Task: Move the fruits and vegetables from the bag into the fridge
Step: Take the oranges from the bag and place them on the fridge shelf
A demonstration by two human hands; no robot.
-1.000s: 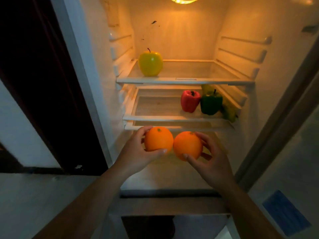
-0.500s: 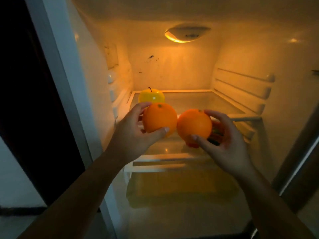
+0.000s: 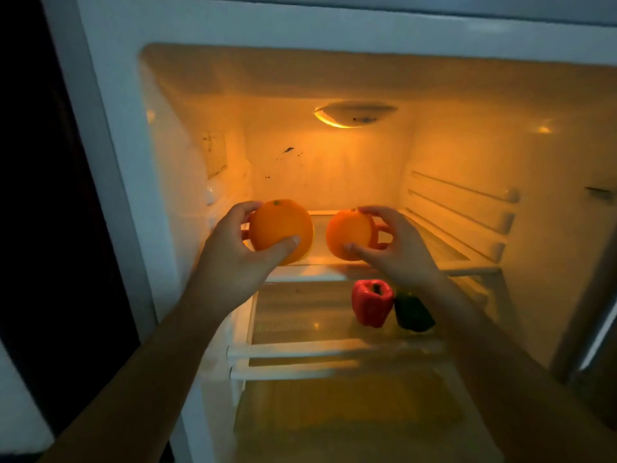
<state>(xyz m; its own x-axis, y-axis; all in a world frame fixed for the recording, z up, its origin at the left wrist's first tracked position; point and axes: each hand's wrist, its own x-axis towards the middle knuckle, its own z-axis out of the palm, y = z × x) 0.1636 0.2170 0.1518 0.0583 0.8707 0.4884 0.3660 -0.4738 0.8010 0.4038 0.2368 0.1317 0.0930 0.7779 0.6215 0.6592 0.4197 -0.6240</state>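
Note:
The fridge stands open and lit from inside. My left hand (image 3: 230, 248) grips an orange (image 3: 278, 228) at the front left of the top shelf (image 3: 444, 252). Beside it, my right hand (image 3: 397, 248) grips a second orange (image 3: 349, 233) over the middle of that shelf. The two oranges are a little apart. A sliver of the yellow apple (image 3: 309, 253) shows behind the left orange. One shelf below lie a red bell pepper (image 3: 370, 302) and a green bell pepper (image 3: 412, 312), partly hidden by my right forearm. The bag is out of view.
The lamp (image 3: 354, 115) glows on the fridge's back wall. Shelf rails (image 3: 467, 208) line the right wall. A lower shelf bar (image 3: 300, 352) crosses the front, with a drawer cover (image 3: 347, 412) beneath. A dark doorway (image 3: 43, 195) is at the left.
Both hands have lifted the oranges from the lower shelf level up and deeper into the top shelf. The oranges have moved apart. The view has risen and the apple is now mostly hidden.

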